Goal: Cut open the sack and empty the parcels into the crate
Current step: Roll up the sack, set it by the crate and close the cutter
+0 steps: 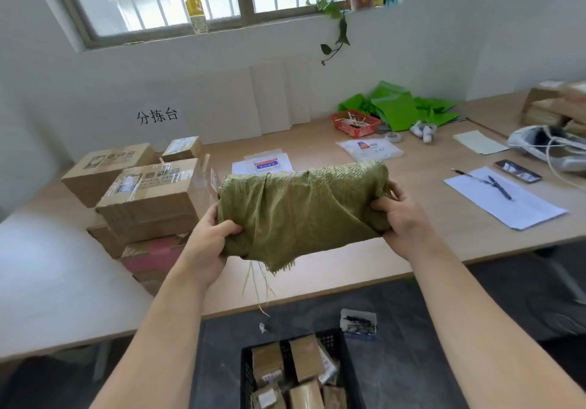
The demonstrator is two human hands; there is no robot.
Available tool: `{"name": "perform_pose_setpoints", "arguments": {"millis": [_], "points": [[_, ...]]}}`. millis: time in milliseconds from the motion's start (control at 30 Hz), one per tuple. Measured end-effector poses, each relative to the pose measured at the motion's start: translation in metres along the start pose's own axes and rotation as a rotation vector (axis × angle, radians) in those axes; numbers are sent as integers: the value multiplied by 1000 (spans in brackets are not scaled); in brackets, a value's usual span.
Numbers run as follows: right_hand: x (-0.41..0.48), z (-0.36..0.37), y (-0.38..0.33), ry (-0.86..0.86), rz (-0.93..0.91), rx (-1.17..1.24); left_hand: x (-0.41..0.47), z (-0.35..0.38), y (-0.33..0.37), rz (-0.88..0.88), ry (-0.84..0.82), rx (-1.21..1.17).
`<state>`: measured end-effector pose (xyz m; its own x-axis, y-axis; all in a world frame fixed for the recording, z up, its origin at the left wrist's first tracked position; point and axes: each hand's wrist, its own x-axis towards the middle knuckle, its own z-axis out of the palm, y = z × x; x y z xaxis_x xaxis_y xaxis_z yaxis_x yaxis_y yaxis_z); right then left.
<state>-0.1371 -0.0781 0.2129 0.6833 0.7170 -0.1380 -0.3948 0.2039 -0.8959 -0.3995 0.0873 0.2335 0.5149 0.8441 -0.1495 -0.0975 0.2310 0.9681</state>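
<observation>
A green woven sack (304,209), folded into a flat bundle with loose threads hanging from its lower edge, is held above the wooden table (348,269). My left hand (211,240) grips its left end and my right hand (402,218) grips its right end. On the floor below stands a black plastic crate (344,364) with several brown parcels (304,358) inside. No cutting tool is in either hand.
Stacked cardboard boxes (149,193) sit on the table at left. A red basket (355,123), green bags (399,107), papers, a pen (499,186), a phone (517,171) and a white shoe (545,148) lie to the right. A small packet (358,323) lies on the floor.
</observation>
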Motion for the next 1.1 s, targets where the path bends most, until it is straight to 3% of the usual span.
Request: {"name": "perform_pose_setpoints", "arguments": {"millis": [300, 567, 767, 1100], "points": [[-15, -100, 11, 87, 29, -54, -44, 81, -55, -4, 103, 84], [-51, -230, 62, 165, 244, -245, -106, 150, -179, -186, 271, 166], [-81, -294, 128, 175, 375, -383, -140, 156, -275, -336, 380, 225], [-107, -349, 267, 185, 431, -627, -171, 120, -427, -479, 477, 327]]}}
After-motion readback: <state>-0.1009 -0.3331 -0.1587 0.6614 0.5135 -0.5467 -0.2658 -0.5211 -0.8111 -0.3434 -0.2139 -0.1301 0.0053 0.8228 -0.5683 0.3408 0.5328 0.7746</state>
